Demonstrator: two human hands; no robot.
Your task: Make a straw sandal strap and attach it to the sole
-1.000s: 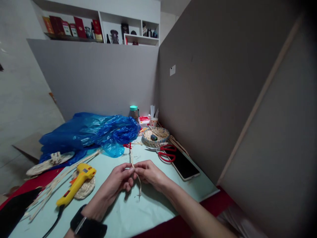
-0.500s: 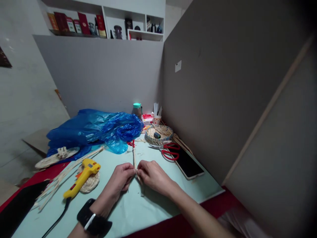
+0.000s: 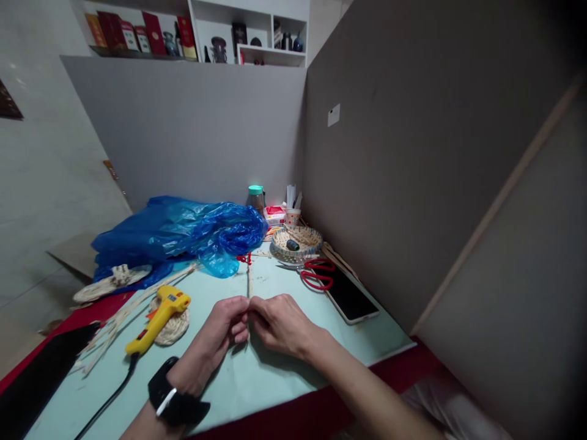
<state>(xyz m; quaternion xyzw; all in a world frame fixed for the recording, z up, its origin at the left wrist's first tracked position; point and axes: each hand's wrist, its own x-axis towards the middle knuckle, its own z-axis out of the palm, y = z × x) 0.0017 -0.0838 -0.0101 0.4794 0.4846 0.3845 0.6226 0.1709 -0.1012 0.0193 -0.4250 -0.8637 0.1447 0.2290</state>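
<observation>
A pale straw strip is seen pinched at its near end over the light green table, close to the front edge, with its far end running away to a small red piece lying flat on the tabletop. The strip is gripped between the closed fingertips of the left hand and the right hand, which are pressed together at the knuckles; a black watch is worn on the left wrist.

Behind the strip, a shallow woven basket is shown with a dark spool inside it. A paper cup holding white sticks and a jar with a green lid are set just beyond it, against the grey partition. A crumpled blue plastic bag is spread to the left; its contents cannot be made out.

Red-handled scissors are laid partly on a dark phone to the right of the hands. A yellow glue gun is rested on a round woven mat to the left. Red boxes are lined up on the shelf above; their lettering is too small to be read.
</observation>
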